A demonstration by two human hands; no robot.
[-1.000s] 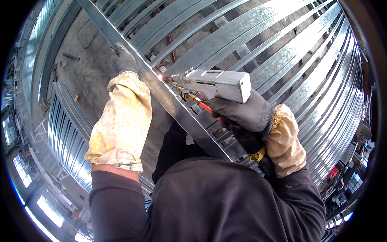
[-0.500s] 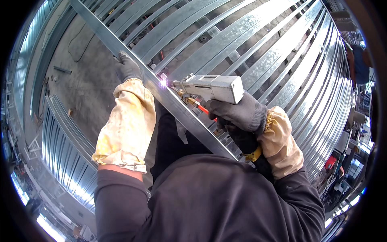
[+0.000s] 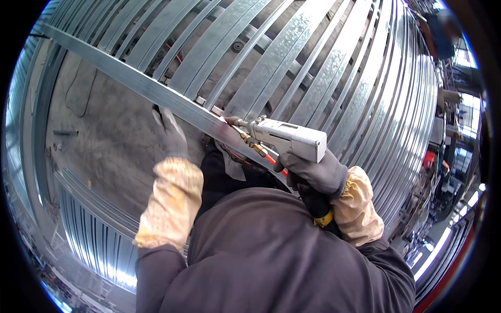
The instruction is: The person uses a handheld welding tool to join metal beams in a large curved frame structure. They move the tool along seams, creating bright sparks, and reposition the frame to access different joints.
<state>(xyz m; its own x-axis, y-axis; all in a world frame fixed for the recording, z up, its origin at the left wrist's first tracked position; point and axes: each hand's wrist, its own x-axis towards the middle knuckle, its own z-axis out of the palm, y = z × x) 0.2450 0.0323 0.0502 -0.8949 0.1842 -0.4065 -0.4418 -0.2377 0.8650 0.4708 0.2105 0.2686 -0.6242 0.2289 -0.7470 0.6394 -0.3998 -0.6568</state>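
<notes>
My right hand (image 3: 313, 175), in a grey glove with a tan leather sleeve cuff, grips a white pistol-shaped welding tool (image 3: 289, 138). Its nozzle points at a long galvanised steel bar (image 3: 130, 81) that runs diagonally across the view. My left hand (image 3: 169, 133), also in a grey glove with a tan sleeve, rests open against the near edge of that bar, just left of the nozzle. Small metal tabs sit on the bar near the tip. No spark shows at the tip.
Many parallel galvanised steel strips (image 3: 334, 68) lie side by side under and beyond the bar. A concrete floor (image 3: 99, 141) shows to the left, with corrugated metal sheets (image 3: 99, 235) lower left. Another person (image 3: 441, 31) stands at the far upper right.
The bright welding spark seen at the tip half a second ago is gone. The view has shifted, so the bar and both hands now sit lower and further right in the frame.
</notes>
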